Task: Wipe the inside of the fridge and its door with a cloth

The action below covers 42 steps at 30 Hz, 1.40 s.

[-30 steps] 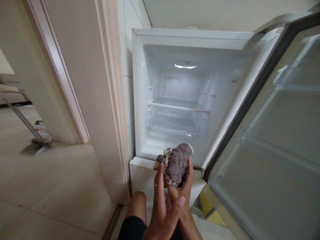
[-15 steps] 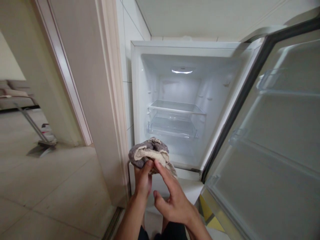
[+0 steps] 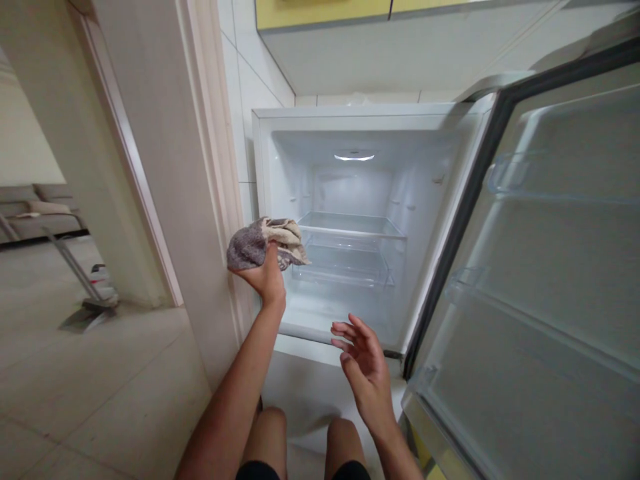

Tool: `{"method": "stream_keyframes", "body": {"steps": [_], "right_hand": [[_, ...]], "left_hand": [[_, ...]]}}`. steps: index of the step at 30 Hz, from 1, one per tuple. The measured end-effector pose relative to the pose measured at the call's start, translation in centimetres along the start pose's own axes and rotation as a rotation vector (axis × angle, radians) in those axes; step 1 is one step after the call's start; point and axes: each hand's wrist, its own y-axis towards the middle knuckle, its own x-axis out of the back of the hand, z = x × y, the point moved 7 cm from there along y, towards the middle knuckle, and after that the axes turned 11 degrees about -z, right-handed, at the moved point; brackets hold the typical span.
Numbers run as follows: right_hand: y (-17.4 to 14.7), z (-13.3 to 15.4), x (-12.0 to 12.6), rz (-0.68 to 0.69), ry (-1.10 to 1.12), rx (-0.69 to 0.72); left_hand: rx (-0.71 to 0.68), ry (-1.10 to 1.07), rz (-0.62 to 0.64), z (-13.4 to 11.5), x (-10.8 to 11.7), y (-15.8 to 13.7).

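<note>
A bunched cloth [image 3: 249,247], grey-purple on one side and cream on the other, is gripped in my left hand [image 3: 267,277]. That hand is raised by the left front edge of an open refrigerator [image 3: 280,123], its thumb across the cloth. My right hand [image 3: 364,360] holds nothing; its fingers are apart and slightly curled, in front of the refrigerator's lower front edge. Inside the lit compartment are a glass shelf [image 3: 355,223] and, below it, a clear plastic tray [image 3: 350,270].
The refrigerator door [image 3: 550,267] with clear racks stands swung open on the right. A wooden door frame [image 3: 200,167] rises close on the left. Beyond it, a broom and dustpan [image 3: 90,307] stand on the tiled floor, with a sofa [image 3: 40,210] farther back. Yellow cabinets [image 3: 320,13] hang above.
My left hand has lifted the cloth up and to the left. My right hand has come off the cloth and opened, lower right. The view has tilted upward slightly.
</note>
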Motion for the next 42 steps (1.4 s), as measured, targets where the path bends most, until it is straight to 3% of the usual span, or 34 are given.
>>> {"method": "stream_keyframes", "body": {"steps": [2, 4, 9, 11, 13, 17, 20, 29, 33, 38, 42], "right_hand": [[0.8, -1.6, 1.1, -0.072, -0.013, -0.073], [1.7, -3.1, 2.0, -0.115, -0.069, -0.156], [3.7, -6.0, 3.6, -0.125, -0.218, -0.295], [4.2, -6.9, 4.0, -0.128, -0.238, -0.327], [4.7, -7.9, 4.1, -0.133, -0.253, -0.352], [6.0, -9.3, 3.2, -0.105, -0.326, -0.333], [7.7, -9.8, 2.3, -0.093, -0.413, -0.235], [12.7, -9.1, -1.9, -0.066, -0.808, 0.394], [14.1, -8.7, -3.0, -0.082, -0.986, 0.601], [15.7, -10.5, -2.6, -0.080, -1.205, 0.597], [16.3, -12.2, -1.7, -0.086, -1.327, 0.614]], "left_hand": [[-0.163, 0.086, 0.094, 1.2, -2.1, 0.4], [-0.372, 0.250, 0.299, 2.3, -4.2, 0.3], [-1.003, 0.727, 1.112, 5.9, -8.0, -2.1], [-1.129, 0.819, 1.323, 7.1, -8.6, -2.6], [-1.174, 0.852, 1.432, 7.8, -9.5, -3.0], [-1.215, 0.937, 1.552, 9.4, -11.3, -4.0], [-1.218, 0.973, 1.651, 10.9, -12.3, -4.4], [-1.269, 0.994, 1.772, 14.1, -12.8, -4.7], [-1.253, 0.994, 1.802, 16.0, -13.1, -5.3], [-1.200, 1.020, 1.743, 19.4, -14.6, -6.4], [-1.133, 1.008, 1.674, 22.7, -17.1, -6.9]]}}
